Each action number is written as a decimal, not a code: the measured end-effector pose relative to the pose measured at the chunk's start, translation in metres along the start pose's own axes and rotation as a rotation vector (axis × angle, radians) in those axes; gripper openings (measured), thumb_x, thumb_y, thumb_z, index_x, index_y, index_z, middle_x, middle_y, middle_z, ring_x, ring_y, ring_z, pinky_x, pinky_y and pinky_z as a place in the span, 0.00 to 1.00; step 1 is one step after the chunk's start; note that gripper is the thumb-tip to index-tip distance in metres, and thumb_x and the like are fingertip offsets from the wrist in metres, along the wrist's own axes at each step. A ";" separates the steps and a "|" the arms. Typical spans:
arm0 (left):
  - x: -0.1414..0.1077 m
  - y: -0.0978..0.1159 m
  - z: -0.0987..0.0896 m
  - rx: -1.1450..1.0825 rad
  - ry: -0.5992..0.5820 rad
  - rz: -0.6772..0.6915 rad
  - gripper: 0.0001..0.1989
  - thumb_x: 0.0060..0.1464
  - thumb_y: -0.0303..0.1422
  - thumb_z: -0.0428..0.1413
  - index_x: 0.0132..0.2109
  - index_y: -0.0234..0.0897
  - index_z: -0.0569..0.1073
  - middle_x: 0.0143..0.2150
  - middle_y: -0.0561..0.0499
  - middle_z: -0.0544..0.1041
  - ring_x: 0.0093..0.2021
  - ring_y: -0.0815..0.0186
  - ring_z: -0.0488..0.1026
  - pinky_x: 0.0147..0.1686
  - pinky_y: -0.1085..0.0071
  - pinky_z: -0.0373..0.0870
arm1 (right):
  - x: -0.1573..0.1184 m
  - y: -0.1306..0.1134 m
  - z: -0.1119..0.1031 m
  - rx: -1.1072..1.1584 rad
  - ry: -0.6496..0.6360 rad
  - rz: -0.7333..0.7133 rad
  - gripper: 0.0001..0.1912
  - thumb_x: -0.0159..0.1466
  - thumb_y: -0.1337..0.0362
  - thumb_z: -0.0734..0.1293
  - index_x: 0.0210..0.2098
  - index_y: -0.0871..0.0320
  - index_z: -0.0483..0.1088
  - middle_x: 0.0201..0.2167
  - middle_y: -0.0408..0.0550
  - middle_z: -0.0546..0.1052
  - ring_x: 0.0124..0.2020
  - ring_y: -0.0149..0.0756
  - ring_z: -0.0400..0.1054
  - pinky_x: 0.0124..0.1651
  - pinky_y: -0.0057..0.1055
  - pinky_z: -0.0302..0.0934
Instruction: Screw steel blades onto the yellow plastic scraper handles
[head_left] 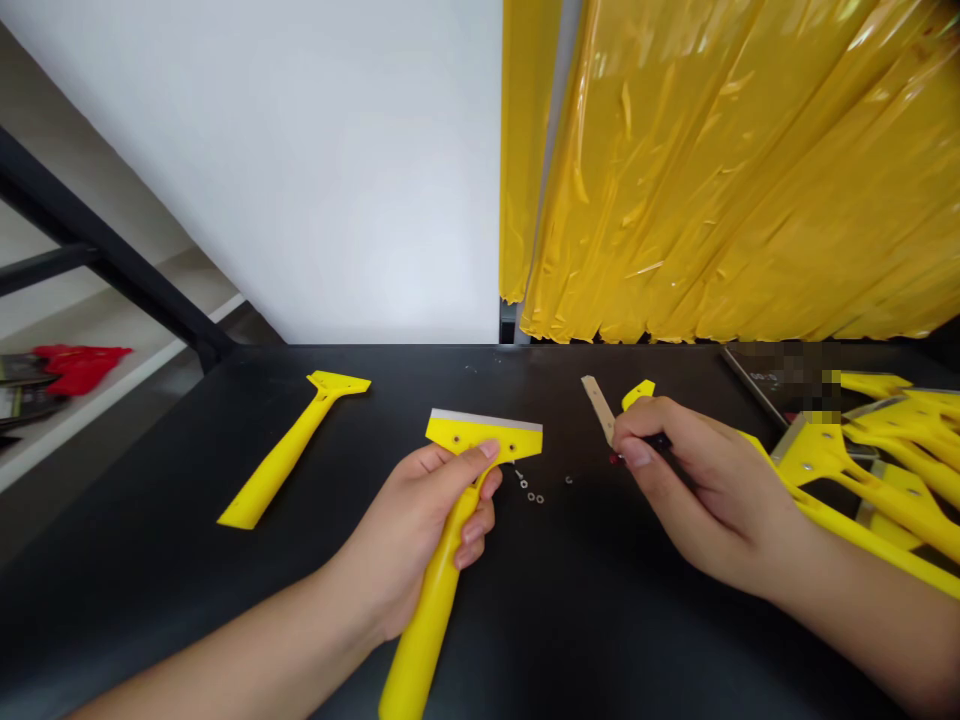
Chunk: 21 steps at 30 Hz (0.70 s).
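In the head view my left hand [442, 500] is wrapped round a yellow scraper [431, 610], the thumb lying on its head below a metal blade [487, 418]. Two holes show in that head. My right hand [697, 480] is closed in a pinch beside a flat beige strip [598, 405]. Between its fingers shows a slim black and dark red object [660, 440], mostly hidden. A small screw [518, 473] and several nuts [532, 497] lie on the black table between the hands. Behind the right hand, a yellow scraper end [639, 392] sticks out.
Another yellow scraper [289, 455], with no blade visible, lies at the left on the black table [187, 610]. Several yellow scrapers [885, 440] are heaped at the right beside a dark tray [757, 385]. A white panel [375, 170] and yellow plastic sheeting [720, 170] stand behind.
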<state>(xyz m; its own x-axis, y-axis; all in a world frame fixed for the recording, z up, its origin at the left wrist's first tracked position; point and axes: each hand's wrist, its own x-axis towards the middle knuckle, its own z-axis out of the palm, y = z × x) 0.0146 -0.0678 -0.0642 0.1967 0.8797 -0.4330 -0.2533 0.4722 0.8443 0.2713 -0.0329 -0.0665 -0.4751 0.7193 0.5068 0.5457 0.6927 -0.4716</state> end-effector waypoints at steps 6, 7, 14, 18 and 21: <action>0.000 -0.001 -0.001 -0.001 0.004 -0.012 0.19 0.64 0.44 0.62 0.30 0.37 0.71 0.18 0.57 0.63 0.18 0.73 0.57 0.19 0.77 0.55 | 0.000 -0.001 0.000 0.013 0.001 -0.010 0.05 0.74 0.70 0.62 0.42 0.53 0.65 0.31 0.41 0.71 0.29 0.33 0.66 0.34 0.33 0.59; -0.001 -0.001 -0.001 -0.004 0.005 -0.014 0.19 0.64 0.44 0.62 0.30 0.37 0.71 0.18 0.57 0.64 0.18 0.73 0.57 0.19 0.77 0.55 | 0.000 -0.001 0.000 0.015 0.000 -0.008 0.05 0.74 0.70 0.62 0.42 0.53 0.65 0.31 0.41 0.71 0.29 0.33 0.66 0.34 0.33 0.60; -0.001 0.000 -0.001 -0.005 0.003 -0.012 0.19 0.64 0.45 0.62 0.30 0.37 0.71 0.18 0.57 0.64 0.18 0.73 0.57 0.19 0.77 0.55 | 0.000 -0.001 -0.001 -0.010 0.011 -0.004 0.05 0.73 0.70 0.62 0.43 0.52 0.65 0.30 0.41 0.71 0.29 0.34 0.66 0.33 0.34 0.59; -0.001 0.000 0.000 -0.002 0.000 -0.011 0.19 0.64 0.44 0.62 0.30 0.37 0.71 0.18 0.57 0.64 0.18 0.73 0.57 0.19 0.77 0.55 | -0.001 -0.001 -0.002 -0.023 0.008 0.009 0.07 0.73 0.71 0.61 0.43 0.52 0.65 0.31 0.41 0.71 0.29 0.34 0.66 0.34 0.34 0.59; 0.000 -0.001 -0.001 -0.002 0.001 -0.013 0.19 0.64 0.44 0.61 0.30 0.37 0.71 0.18 0.57 0.64 0.17 0.73 0.57 0.19 0.77 0.55 | -0.001 0.000 -0.003 -0.026 0.003 0.005 0.07 0.73 0.72 0.61 0.43 0.52 0.65 0.32 0.42 0.72 0.30 0.35 0.67 0.35 0.35 0.59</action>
<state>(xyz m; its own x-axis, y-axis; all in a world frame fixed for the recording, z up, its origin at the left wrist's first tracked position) 0.0142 -0.0682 -0.0650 0.1991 0.8733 -0.4446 -0.2529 0.4841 0.8377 0.2734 -0.0338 -0.0646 -0.4707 0.7224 0.5065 0.5656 0.6877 -0.4552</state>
